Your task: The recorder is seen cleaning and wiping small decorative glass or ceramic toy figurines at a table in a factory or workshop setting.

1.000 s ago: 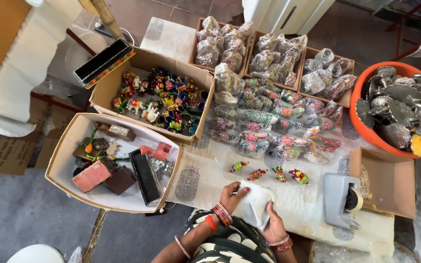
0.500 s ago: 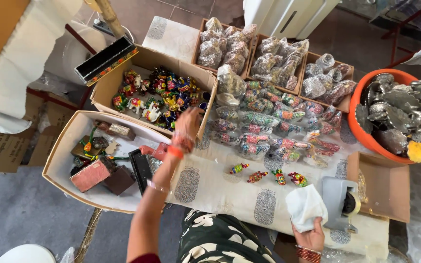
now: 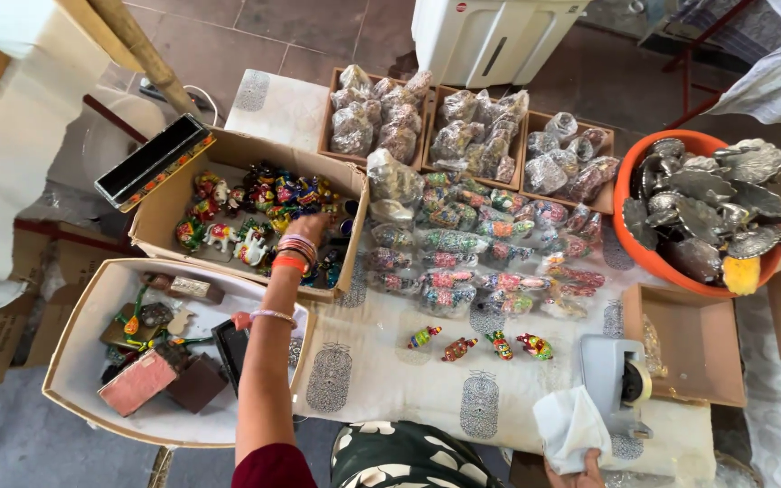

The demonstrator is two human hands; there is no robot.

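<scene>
My left hand (image 3: 311, 223) reaches forward into a cardboard box (image 3: 163, 213) full of small colourful painted animal figurines (image 3: 244, 210); its fingers are down among them and partly hidden, and bangles ring the wrist. My right hand (image 3: 580, 468) is at the bottom edge, gripping a white sheet of paper (image 3: 569, 425). Several small painted figurines (image 3: 478, 343) lie in a row on the printed cloth between my hands.
A second open box (image 3: 79, 348) at left holds small boxes and trinkets. Rows of wrapped figurines (image 3: 481, 244) and three trays of wrapped items (image 3: 463, 131) fill the table. An orange tub (image 3: 630, 235) of silver shells and a tape dispenser (image 3: 618, 380) stand right.
My left hand left the white paper and stretched forward to the left into the figurine box. My right hand kept the paper and drew it to the right, down near the tape dispenser.
</scene>
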